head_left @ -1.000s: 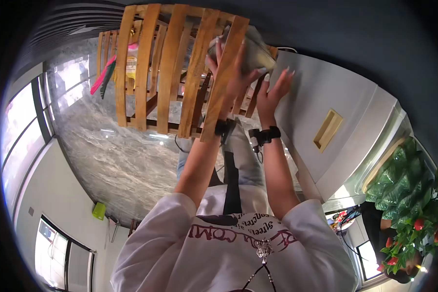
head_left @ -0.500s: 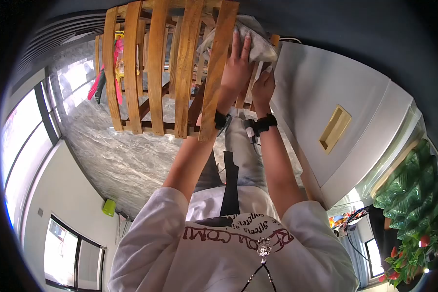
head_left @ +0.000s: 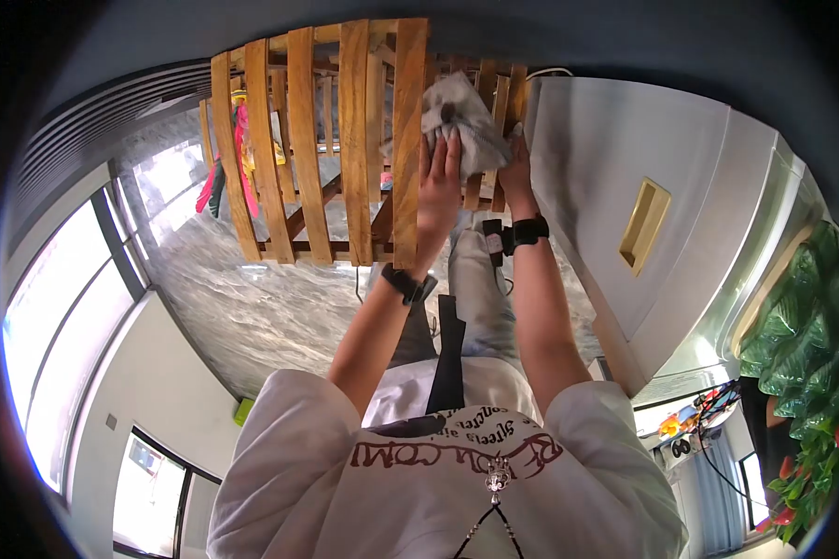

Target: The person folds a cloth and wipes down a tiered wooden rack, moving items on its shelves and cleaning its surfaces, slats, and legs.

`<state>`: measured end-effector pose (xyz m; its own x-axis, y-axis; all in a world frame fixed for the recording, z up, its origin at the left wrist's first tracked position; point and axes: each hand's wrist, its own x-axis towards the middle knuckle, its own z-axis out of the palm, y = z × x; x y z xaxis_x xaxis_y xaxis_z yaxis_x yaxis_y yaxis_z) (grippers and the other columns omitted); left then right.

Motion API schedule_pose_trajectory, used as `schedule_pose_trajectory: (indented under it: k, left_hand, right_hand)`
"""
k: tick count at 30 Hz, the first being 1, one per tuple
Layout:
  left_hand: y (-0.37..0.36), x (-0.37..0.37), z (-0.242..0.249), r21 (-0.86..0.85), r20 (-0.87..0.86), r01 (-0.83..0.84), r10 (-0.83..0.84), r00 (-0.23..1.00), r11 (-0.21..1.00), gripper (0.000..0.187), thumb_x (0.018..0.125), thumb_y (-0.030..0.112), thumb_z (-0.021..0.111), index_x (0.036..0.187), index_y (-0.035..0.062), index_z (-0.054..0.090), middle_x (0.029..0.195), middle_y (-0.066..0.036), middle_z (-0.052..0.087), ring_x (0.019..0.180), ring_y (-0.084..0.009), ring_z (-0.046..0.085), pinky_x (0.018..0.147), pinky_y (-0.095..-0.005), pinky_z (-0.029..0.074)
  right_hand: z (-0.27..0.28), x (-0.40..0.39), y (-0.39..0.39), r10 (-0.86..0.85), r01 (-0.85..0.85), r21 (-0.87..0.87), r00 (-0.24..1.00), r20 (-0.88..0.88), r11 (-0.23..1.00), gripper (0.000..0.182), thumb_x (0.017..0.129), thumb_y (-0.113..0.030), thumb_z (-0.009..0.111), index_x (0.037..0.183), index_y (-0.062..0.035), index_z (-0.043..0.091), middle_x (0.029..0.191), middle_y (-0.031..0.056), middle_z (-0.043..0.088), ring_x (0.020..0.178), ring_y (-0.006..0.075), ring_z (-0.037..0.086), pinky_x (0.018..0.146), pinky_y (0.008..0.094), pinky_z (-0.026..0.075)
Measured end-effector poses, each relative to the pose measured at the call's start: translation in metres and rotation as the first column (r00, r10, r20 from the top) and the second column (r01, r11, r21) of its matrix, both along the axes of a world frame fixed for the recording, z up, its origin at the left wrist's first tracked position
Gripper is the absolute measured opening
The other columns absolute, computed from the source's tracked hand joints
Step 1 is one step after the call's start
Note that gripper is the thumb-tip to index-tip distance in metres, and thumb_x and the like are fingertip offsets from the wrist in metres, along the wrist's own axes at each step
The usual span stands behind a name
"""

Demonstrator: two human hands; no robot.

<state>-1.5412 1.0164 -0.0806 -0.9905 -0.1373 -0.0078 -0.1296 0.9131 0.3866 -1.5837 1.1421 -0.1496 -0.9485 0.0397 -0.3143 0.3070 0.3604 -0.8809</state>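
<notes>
A crumpled grey-white cloth (head_left: 463,126) is bunched over the right part of a brown wooden slatted rack (head_left: 352,140). The fingers of my left hand (head_left: 441,186) press on the cloth's lower edge, partly beside the rack's rightmost front slat. My right hand (head_left: 517,177) is wrapped round a narrow wooden slat at the rack's right side, just beside the cloth. Its fingertips are partly hidden. Both wrists wear black bands.
A grey-white cabinet (head_left: 625,205) with a recessed gold handle (head_left: 644,226) stands close on the right. Pink and yellow items (head_left: 242,154) show behind the left slats. Green leafy decoration (head_left: 802,345) is at far right. Grey marbled floor (head_left: 252,317) lies below.
My left hand and the cloth have come down toward me, and more of the cloth shows. The right hand stays at the rack's side. The whole view has shifted slightly.
</notes>
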Motion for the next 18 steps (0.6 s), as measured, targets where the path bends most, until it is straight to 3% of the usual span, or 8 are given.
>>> schedule_pose_trajectory:
  k: [4, 5, 9, 11, 12, 14, 16, 18]
  left_hand:
    - [-0.001, 0.046, 0.015, 0.028, 0.054, 0.1, -0.102, 0.993, 0.995, 0.052, 0.078, 0.006, 0.047, 0.129, 0.0073, 0.037, 0.123, -0.012, 0.047, 0.121, -0.0341, 0.037, 0.096, -0.0522, 0.029]
    - [-0.003, 0.054, 0.013, 0.03, 0.054, 0.114, -0.115, 0.992, 0.993, 0.048, 0.079, 0.007, 0.047, 0.126, 0.009, 0.041, 0.121, -0.011, 0.049, 0.119, -0.0309, 0.04, 0.096, -0.0517, 0.03]
    - [-0.013, 0.063, 0.006, 0.111, -0.05, 0.147, -0.142, 0.989, 0.983, 0.044, 0.078, 0.008, 0.049, 0.122, 0.011, 0.047, 0.118, -0.009, 0.053, 0.117, -0.0267, 0.043, 0.095, -0.0512, 0.031]
    - [-0.016, 0.072, 0.002, 0.156, -0.052, 0.213, -0.208, 0.977, 0.964, 0.042, 0.077, 0.008, 0.052, 0.119, 0.0119, 0.051, 0.114, -0.007, 0.055, 0.114, -0.0246, 0.046, 0.095, -0.0494, 0.031]
    - [-0.018, 0.078, 0.001, 0.151, -0.053, 0.218, -0.212, 0.976, 0.964, 0.042, 0.077, 0.008, 0.052, 0.119, 0.0119, 0.051, 0.114, -0.007, 0.055, 0.114, -0.0246, 0.046, 0.095, -0.0494, 0.031]
    - [-0.02, 0.089, 0.001, 0.179, -0.073, 0.296, -0.287, 0.955, 0.938, 0.044, 0.076, 0.008, 0.054, 0.12, 0.0119, 0.05, 0.114, -0.007, 0.056, 0.115, -0.0247, 0.045, 0.095, -0.0478, 0.031]
    - [-0.025, 0.1, 0.018, 0.211, -0.008, 0.31, -0.315, 0.949, 0.927, 0.046, 0.074, 0.008, 0.055, 0.12, 0.0115, 0.05, 0.114, -0.008, 0.055, 0.115, -0.0248, 0.045, 0.095, -0.0476, 0.031]
    - [-0.031, 0.112, 0.03, 0.191, 0.136, 0.401, -0.429, 0.893, 0.896, 0.044, 0.073, 0.006, 0.054, 0.116, 0.0105, 0.052, 0.111, -0.009, 0.057, 0.112, -0.0251, 0.048, 0.088, -0.0349, 0.042]
  right_hand:
    - [0.005, -0.023, -0.001, 0.074, -0.065, -0.05, 0.974, 0.216, 0.997, 0.038, 0.09, -0.024, 0.032, 0.11, 0.005, 0.046, 0.109, 0.0222, 0.051, 0.103, 0.0322, 0.048, 0.088, 0.0364, 0.036]
    - [0.023, -0.019, -0.001, 0.071, -0.066, -0.043, 0.989, 0.133, 0.997, 0.039, 0.091, -0.029, 0.03, 0.102, 0.0049, 0.047, 0.104, 0.0219, 0.052, 0.099, 0.032, 0.048, 0.085, 0.0371, 0.035]
    - [-0.024, -0.01, 0.001, 0.034, -0.027, -0.074, 0.995, 0.096, 0.997, 0.043, 0.092, -0.032, 0.03, 0.102, 0.005, 0.047, 0.103, 0.0225, 0.052, 0.098, 0.0332, 0.048, 0.085, 0.0366, 0.035]
    - [-0.04, -0.009, 0.0, 0.043, -0.043, 0.002, 0.992, -0.116, 0.999, 0.048, 0.093, -0.038, 0.029, 0.102, 0.0048, 0.047, 0.102, 0.0222, 0.052, 0.097, 0.0326, 0.048, 0.085, 0.0361, 0.035]
    - [-0.031, -0.012, 0.0, 0.038, -0.039, -0.003, 0.992, -0.119, 0.999, 0.048, 0.093, -0.038, 0.029, 0.102, 0.0048, 0.047, 0.102, 0.0222, 0.052, 0.097, 0.0326, 0.048, 0.085, 0.0361, 0.035]
    - [-0.001, -0.019, 0.001, 0.053, -0.043, -0.049, 0.977, 0.208, 0.998, 0.055, 0.092, -0.043, 0.027, 0.113, 0.0053, 0.044, 0.112, 0.0232, 0.05, 0.107, 0.0338, 0.046, 0.09, 0.0339, 0.034]
    - [0.004, -0.023, 0.006, 0.081, -0.072, -0.051, 0.974, 0.21, 0.996, 0.055, 0.092, -0.044, 0.027, 0.112, 0.0047, 0.044, 0.11, 0.0225, 0.05, 0.105, 0.0335, 0.047, 0.089, 0.0347, 0.034]
    - [0.005, -0.027, 0.009, 0.141, -0.132, -0.053, 0.963, 0.231, 0.99, 0.056, 0.092, -0.045, 0.026, 0.11, 0.0035, 0.045, 0.105, 0.0211, 0.052, 0.102, 0.033, 0.048, 0.087, 0.0363, 0.035]
